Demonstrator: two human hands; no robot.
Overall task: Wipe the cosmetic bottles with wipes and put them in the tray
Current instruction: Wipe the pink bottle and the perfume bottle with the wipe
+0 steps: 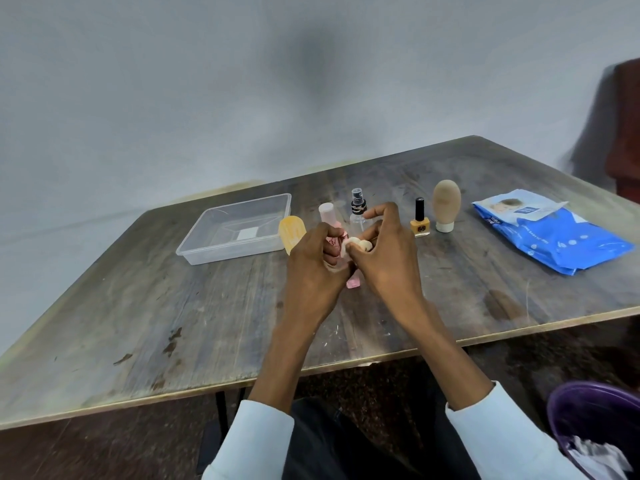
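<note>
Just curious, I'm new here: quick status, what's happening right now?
Left hand grips pink tube... correction follows below.

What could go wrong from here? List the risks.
1. The hands work right in front of the spray bottle and pink bottle; a stray finger of the right hand could tip them.
2. The left hand grips a pink item mostly hidden by the fingers; a damp wipe may make it slip onto the table.
3. The tray holds no bottles, and the yellow bottle stands against its near corner, awkward for placing.
</note>
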